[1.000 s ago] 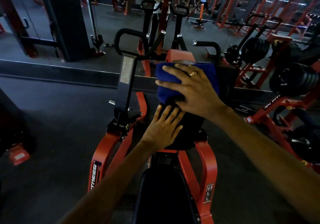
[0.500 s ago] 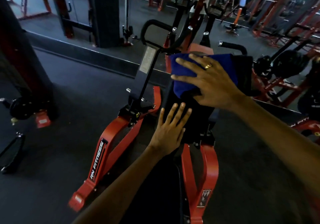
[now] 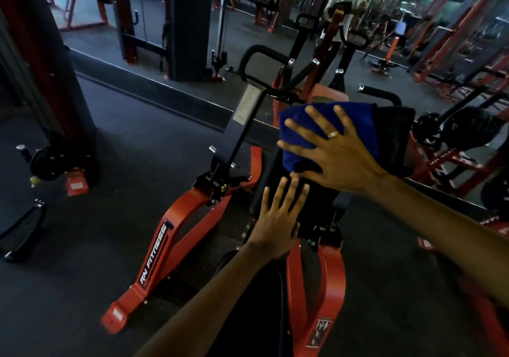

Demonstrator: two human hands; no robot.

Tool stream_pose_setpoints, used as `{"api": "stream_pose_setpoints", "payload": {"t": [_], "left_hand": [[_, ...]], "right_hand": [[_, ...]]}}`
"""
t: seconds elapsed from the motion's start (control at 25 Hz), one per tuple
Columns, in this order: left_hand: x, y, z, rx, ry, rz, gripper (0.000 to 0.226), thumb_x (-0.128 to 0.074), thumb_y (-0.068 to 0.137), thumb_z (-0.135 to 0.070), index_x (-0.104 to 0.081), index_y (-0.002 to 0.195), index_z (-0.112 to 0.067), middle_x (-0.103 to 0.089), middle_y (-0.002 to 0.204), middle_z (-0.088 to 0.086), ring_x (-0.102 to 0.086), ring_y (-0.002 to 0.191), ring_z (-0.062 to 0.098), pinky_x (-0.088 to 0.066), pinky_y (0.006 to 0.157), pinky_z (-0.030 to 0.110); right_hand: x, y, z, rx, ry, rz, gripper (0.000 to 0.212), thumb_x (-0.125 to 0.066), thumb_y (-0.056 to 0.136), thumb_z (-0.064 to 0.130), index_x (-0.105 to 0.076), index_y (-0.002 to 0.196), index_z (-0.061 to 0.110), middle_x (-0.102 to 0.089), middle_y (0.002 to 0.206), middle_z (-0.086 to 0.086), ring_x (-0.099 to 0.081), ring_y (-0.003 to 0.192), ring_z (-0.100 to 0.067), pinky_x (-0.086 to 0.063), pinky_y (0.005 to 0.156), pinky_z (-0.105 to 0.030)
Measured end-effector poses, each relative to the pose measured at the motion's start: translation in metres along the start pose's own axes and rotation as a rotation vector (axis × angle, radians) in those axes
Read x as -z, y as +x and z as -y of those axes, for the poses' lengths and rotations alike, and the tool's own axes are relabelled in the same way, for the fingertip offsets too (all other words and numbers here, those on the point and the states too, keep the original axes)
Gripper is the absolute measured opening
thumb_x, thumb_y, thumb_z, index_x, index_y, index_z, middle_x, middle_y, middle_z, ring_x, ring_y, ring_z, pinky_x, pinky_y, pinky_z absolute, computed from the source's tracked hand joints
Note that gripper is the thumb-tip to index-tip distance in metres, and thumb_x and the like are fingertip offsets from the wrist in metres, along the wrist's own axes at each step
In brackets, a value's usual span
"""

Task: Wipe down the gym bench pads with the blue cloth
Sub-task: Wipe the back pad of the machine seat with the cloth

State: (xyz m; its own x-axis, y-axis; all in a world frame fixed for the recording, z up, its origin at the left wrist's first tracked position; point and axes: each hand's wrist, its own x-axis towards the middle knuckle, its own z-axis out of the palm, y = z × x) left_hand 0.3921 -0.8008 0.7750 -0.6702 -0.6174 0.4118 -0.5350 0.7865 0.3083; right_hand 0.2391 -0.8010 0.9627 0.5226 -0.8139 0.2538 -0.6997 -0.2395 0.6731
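Note:
A blue cloth (image 3: 358,119) lies over the top of the black upright chest pad (image 3: 394,136) of a red gym machine. My right hand (image 3: 333,150) presses flat on the cloth with its fingers spread; a ring shows on one finger. Below it, my left hand (image 3: 278,221) rests flat with straight fingers against the lower front of the same pad. The black seat pad (image 3: 248,301) runs toward me under my left forearm, mostly in shadow.
The machine's red frame (image 3: 162,249) slants down to the left floor. Black handles (image 3: 256,53) and a lever rise behind the pad. A mirror wall ahead reflects a person. Weight plates (image 3: 468,130) sit on a rack at right, a plate-loaded post (image 3: 46,161) at left.
The view has swung left and tilted, so the machine now sits right of centre. Both hands keep their places on cloth and pad; the right hand shifted slightly across the cloth.

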Motion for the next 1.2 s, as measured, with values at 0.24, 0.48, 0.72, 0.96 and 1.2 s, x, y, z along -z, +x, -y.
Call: {"api": "stream_pose_setpoints", "payload": {"t": [0.24,0.48,0.72,0.96,1.2], "left_hand": [[-0.004,-0.012,-0.001,0.059,-0.034,0.002,0.097,-0.056,0.090,-0.021,0.007,0.162,-0.027,0.022,0.168,-0.001,0.021,0.155,0.022,-0.007,0.125,0.055],[-0.013,-0.011,-0.015,0.159,0.054,-0.017,0.100,-0.060,0.087,-0.024,0.006,0.163,-0.024,0.022,0.168,0.002,0.019,0.155,0.026,-0.013,0.124,0.057],[-0.015,-0.012,-0.031,0.270,0.038,-0.048,0.093,-0.053,0.093,-0.026,0.007,0.163,-0.025,0.020,0.169,0.002,0.018,0.155,0.025,-0.015,0.124,0.056],[-0.018,-0.015,-0.043,0.330,0.023,-0.081,0.089,-0.052,0.094,-0.023,0.004,0.163,-0.026,0.016,0.170,0.002,0.015,0.156,0.023,-0.013,0.126,0.052],[-0.029,-0.031,-0.040,0.362,0.022,-0.075,0.089,-0.050,0.093,-0.017,0.003,0.163,-0.029,0.012,0.170,-0.001,0.011,0.157,0.018,-0.014,0.126,0.050]], "right_hand": [[0.008,0.048,0.011,-0.119,0.039,0.079,0.064,-0.039,0.093,0.063,-0.045,0.151,0.035,-0.019,0.170,-0.003,-0.016,0.153,-0.045,-0.020,0.114,-0.070],[-0.007,0.022,-0.016,0.124,0.048,-0.076,0.064,-0.035,0.094,0.059,-0.049,0.150,0.032,-0.030,0.166,-0.005,-0.018,0.153,-0.040,-0.023,0.114,-0.066],[-0.003,0.044,0.006,0.127,-0.090,0.006,0.063,-0.041,0.096,0.060,-0.042,0.153,0.033,-0.024,0.168,-0.007,-0.011,0.154,-0.045,-0.015,0.116,-0.070],[-0.010,0.003,-0.009,0.365,-0.098,-0.092,0.058,-0.060,0.087,0.056,-0.061,0.140,0.031,-0.041,0.160,-0.006,-0.028,0.151,-0.039,-0.007,0.115,-0.063],[-0.002,0.060,0.047,0.298,-0.206,0.178,0.048,-0.045,0.099,0.051,-0.059,0.137,0.026,-0.052,0.148,-0.010,-0.034,0.144,-0.046,-0.012,0.119,-0.068]]}}
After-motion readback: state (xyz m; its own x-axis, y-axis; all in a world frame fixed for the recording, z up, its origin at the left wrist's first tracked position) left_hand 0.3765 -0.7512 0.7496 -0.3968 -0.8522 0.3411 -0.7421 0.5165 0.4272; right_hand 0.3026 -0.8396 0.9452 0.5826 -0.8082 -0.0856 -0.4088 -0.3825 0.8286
